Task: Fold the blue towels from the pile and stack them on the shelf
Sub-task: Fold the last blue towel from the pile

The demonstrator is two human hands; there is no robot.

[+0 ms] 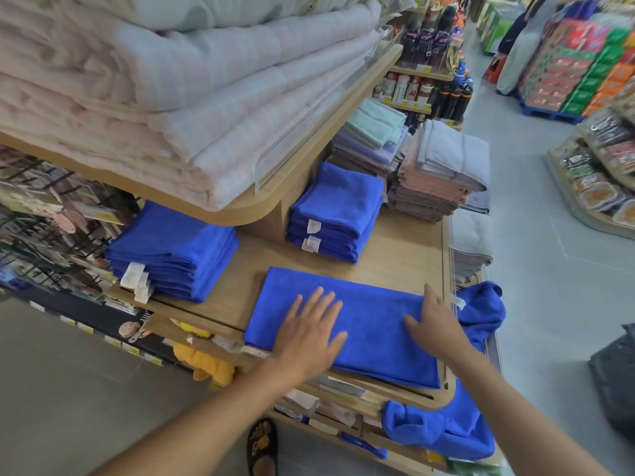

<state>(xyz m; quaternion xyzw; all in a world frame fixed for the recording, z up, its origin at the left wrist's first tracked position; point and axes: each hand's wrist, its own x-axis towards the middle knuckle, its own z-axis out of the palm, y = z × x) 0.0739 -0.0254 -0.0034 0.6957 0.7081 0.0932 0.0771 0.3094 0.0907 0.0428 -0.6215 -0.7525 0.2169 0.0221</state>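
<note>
Left hand (pixel 311 329): flat, fingers spread wide, pressing on the towel (pixel 374 341)
Right hand (pixel 434 322): on the towel's right end, looks flat too
Towel: spread out on the shelf (pixel 405 249), near its front edge
Back stack (pixel 335 214): folded blue towels behind it
Left stack (pixel 171 252): same, further left
Pile (pixel 443 431): crumpled blue, hanging off the right corner

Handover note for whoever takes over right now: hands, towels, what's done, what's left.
Left hand: open, flat on the spread towel lying on the shelf.
Right hand: open, pressing the towel's right end.
Done: two folded blue stacks, the left stack and the back stack.
Left: finish folding this towel and stack it, then work through the unfolded pile crumpled at the shelf's right corner.
</note>
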